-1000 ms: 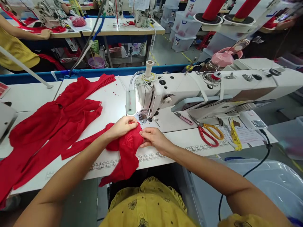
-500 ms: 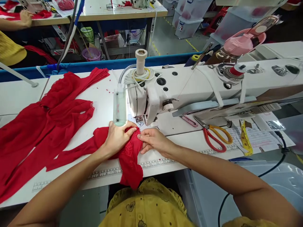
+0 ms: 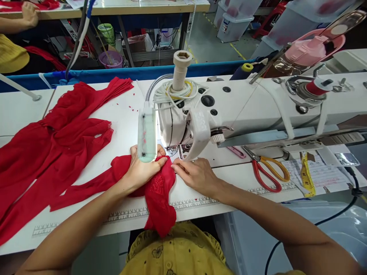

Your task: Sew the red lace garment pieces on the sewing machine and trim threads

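One red cloth (image 3: 160, 187) under left hand (image 3: 145, 170)

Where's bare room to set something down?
White tabletop between spread red cloth and rectangular green lamp, red scraps aside; also between right hand and red-yellow-handled scissors. Crowded around left hand, bunched red lace fabric and white sewing machine.

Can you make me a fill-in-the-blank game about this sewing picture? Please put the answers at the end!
1. The colour of the cloth held by the left hand is ____.
2. In the picture, the scissors lie to the ____ of the right hand.
3. The colour of the tape measure near the scissors is ____.
4. In the picture, the bigger garment lies to the ____ of both hands.

Missing words: red; right; yellow; left.
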`<state>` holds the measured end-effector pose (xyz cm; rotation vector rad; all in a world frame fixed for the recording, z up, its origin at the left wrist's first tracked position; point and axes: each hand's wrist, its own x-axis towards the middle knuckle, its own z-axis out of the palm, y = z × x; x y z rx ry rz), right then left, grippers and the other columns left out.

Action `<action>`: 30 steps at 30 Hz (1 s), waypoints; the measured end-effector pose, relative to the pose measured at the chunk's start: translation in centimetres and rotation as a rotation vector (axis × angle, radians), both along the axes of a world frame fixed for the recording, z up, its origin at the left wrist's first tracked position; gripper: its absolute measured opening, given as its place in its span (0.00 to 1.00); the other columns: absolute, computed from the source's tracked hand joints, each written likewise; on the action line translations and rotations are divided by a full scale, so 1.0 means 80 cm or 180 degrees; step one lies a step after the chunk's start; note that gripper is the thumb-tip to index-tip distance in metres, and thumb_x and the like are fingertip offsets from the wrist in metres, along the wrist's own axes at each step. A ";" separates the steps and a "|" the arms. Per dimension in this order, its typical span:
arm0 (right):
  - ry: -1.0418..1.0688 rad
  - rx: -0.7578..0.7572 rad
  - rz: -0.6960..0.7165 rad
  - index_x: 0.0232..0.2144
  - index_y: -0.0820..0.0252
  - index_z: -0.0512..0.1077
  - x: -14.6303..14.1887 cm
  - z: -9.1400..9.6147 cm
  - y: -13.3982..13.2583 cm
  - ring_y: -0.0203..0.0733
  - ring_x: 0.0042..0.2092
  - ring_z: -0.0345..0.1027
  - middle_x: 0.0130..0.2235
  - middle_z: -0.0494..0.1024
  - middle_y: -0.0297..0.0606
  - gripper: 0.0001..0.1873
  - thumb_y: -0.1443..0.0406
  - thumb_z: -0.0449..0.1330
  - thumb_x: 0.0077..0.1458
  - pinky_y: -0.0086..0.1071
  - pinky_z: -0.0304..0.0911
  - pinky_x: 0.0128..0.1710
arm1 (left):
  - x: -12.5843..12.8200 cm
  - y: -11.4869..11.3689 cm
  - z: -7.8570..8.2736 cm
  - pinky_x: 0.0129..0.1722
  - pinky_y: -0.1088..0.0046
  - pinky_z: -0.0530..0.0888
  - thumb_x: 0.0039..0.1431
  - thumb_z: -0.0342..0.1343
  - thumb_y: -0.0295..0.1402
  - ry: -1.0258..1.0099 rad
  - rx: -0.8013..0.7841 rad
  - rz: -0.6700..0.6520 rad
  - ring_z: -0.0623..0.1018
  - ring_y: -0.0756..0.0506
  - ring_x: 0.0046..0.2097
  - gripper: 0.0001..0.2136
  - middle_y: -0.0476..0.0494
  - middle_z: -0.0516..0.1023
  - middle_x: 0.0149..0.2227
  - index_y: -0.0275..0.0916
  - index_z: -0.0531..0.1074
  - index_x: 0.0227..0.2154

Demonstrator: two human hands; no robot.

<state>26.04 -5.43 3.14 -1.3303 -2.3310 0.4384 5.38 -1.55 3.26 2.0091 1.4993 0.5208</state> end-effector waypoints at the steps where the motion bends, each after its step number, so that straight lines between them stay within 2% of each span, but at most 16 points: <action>1: 0.0024 0.0255 0.0114 0.36 0.56 0.78 0.000 -0.005 -0.001 0.36 0.26 0.66 0.25 0.77 0.34 0.14 0.63 0.53 0.67 0.31 0.52 0.27 | -0.001 0.000 -0.002 0.45 0.64 0.66 0.55 0.57 0.32 0.0005 -0.0026 0.0007 0.73 0.42 0.40 0.03 0.50 0.77 0.29 0.42 0.73 0.27; 4: -0.0003 0.0835 0.0275 0.42 0.57 0.79 0.000 -0.016 0.000 0.35 0.28 0.67 0.26 0.77 0.35 0.14 0.62 0.53 0.68 0.30 0.54 0.27 | -0.003 -0.003 -0.007 0.47 0.63 0.67 0.57 0.56 0.34 -0.0005 -0.0091 0.0043 0.72 0.42 0.41 0.04 0.50 0.77 0.30 0.42 0.74 0.29; 7: -0.0155 0.1160 0.0226 0.45 0.59 0.79 0.000 -0.020 0.002 0.37 0.29 0.67 0.25 0.75 0.36 0.15 0.61 0.54 0.68 0.31 0.56 0.28 | -0.005 -0.008 -0.010 0.49 0.61 0.67 0.59 0.56 0.37 -0.0006 -0.0088 0.0050 0.72 0.41 0.43 0.06 0.48 0.79 0.32 0.43 0.76 0.33; 11: -0.0267 0.1316 0.0164 0.45 0.60 0.80 -0.001 -0.020 0.003 0.39 0.32 0.69 0.26 0.76 0.38 0.15 0.60 0.56 0.67 0.31 0.59 0.31 | -0.009 -0.011 -0.006 0.48 0.62 0.69 0.60 0.55 0.39 0.0098 -0.0018 0.0008 0.74 0.41 0.41 0.09 0.47 0.79 0.34 0.43 0.77 0.36; 17: -0.0220 0.1419 0.0136 0.41 0.59 0.80 -0.001 -0.017 0.004 0.38 0.32 0.69 0.28 0.77 0.38 0.13 0.59 0.59 0.65 0.31 0.62 0.33 | -0.010 -0.012 0.000 0.41 0.66 0.71 0.62 0.52 0.39 0.0271 0.0077 -0.0081 0.74 0.43 0.35 0.10 0.47 0.77 0.29 0.42 0.76 0.34; 20: -0.0148 0.1149 0.0083 0.37 0.59 0.80 0.001 -0.016 0.006 0.37 0.33 0.72 0.31 0.80 0.37 0.10 0.62 0.59 0.65 0.30 0.66 0.37 | -0.008 -0.014 -0.001 0.42 0.65 0.70 0.63 0.51 0.38 0.0372 0.0212 -0.0022 0.74 0.43 0.36 0.10 0.47 0.77 0.30 0.42 0.76 0.35; 24: -0.0084 0.0515 -0.0111 0.40 0.56 0.79 -0.002 -0.017 0.010 0.39 0.41 0.77 0.40 0.83 0.38 0.10 0.65 0.57 0.65 0.31 0.68 0.42 | -0.009 -0.016 -0.002 0.42 0.63 0.69 0.63 0.51 0.39 0.0387 0.0354 -0.0019 0.74 0.41 0.38 0.10 0.46 0.76 0.31 0.42 0.76 0.36; 30: -0.0013 -0.0172 -0.0493 0.35 0.56 0.78 -0.019 -0.010 0.019 0.42 0.38 0.76 0.35 0.82 0.38 0.12 0.61 0.56 0.63 0.34 0.69 0.39 | -0.011 -0.017 -0.004 0.46 0.60 0.70 0.62 0.53 0.39 0.0210 0.0335 -0.0022 0.73 0.39 0.44 0.10 0.45 0.78 0.34 0.44 0.77 0.37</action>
